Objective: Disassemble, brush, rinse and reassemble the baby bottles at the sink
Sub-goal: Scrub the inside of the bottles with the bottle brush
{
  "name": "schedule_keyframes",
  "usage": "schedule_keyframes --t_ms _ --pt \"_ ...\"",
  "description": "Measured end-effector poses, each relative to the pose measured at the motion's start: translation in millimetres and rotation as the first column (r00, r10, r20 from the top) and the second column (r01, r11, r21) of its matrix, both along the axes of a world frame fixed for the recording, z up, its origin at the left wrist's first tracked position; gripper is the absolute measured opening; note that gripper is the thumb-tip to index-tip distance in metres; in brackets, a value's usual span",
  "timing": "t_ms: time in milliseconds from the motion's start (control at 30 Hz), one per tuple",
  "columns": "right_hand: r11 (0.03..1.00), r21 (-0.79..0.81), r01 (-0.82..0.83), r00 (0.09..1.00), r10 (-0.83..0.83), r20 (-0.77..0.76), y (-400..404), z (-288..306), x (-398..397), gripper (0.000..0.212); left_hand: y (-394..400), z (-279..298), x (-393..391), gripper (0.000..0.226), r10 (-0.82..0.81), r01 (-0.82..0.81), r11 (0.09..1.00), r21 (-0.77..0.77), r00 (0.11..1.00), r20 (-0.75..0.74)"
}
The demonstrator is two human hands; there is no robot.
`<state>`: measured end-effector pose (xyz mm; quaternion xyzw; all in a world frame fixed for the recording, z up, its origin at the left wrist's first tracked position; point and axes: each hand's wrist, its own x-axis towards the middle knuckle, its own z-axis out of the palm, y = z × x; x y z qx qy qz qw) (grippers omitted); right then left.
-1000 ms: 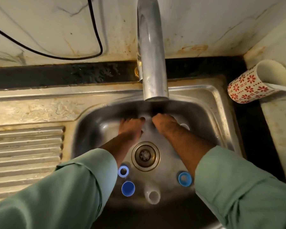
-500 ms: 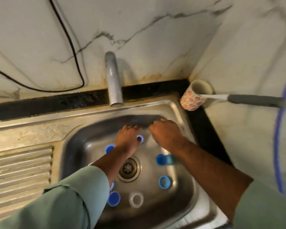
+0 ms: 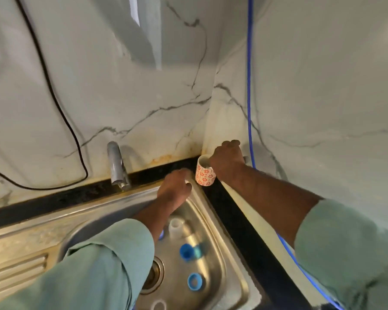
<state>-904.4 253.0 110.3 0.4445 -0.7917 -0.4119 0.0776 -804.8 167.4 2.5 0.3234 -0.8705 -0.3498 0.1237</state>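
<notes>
Both hands out of sink (image 3: 213, 211): right hand (image 3: 227, 161) now grasping brush handle at cup (image 3: 204, 173); left hand (image 3: 175, 189) relaxed.

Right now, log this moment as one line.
right hand: at brush handle by cup | left hand: open over sink corner | parts in basin

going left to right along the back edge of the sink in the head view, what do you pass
black cable → tap → left hand → patterned cup → right hand → blue cable
</notes>
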Motion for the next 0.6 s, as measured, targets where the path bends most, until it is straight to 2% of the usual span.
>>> schedule_keyframes --t_ms 200,333,533,600 --pt "0.999 0.007 0.032 0.999 -0.032 0.034 -1 9 5 0.034 3 18 10 0.043 0.036 -0.035 0.999 0.007 0.999 -0.007" --pt "1.0 0.009 0.017 1.0 -0.017 0.012 -6 38 17 0.036 0 27 13 0.045 0.072 -0.07 0.996 0.063 0.997 -0.032" --pt "0.981 -0.083 -0.175 0.98 0.165 -0.112 19 125 48 0.008 0 31 15 0.04 0.062 -0.058 0.997 0.051 0.995 -0.078" --pt "0.951 -0.165 -0.26 0.963 0.243 -0.118 42 155 59 0.014 1 29 17 0.036 0.062 -0.054 0.996 0.076 0.992 -0.113"
